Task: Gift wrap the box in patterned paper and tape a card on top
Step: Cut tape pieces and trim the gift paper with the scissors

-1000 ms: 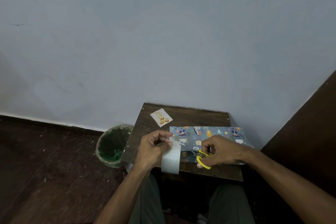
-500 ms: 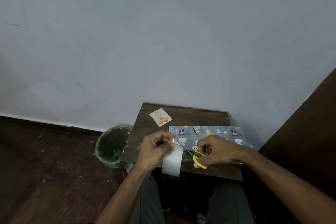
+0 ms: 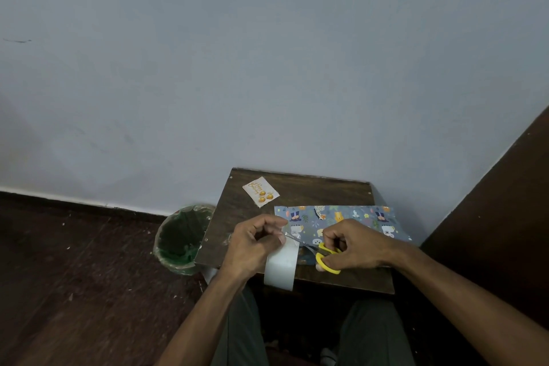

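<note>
Bin (image 3: pixel 182 239) at table's (image 3: pixel 297 187) 9 o'clock, green liner inside, contents unclear. Left hand (image 3: pixel 255 244) pinches tape (image 3: pixel 280 264). Card (image 3: pixel 260 195) at 11 o'clock. Right hand (image 3: pixel 355 246) grips scissors (image 3: pixel 325 255), blades at tape. Wrapped box (image 3: pixel 341 221) at 3 o'clock.

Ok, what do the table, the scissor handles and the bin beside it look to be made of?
Table: dark brown wood or wood laminate, matte; faint grain, small screws at the corners. Scissors: handles of glossy yellow plastic, blades of pale metal. Bin: probably green plastic, lined with a clear shiny bag; too dim to be sure.
</note>
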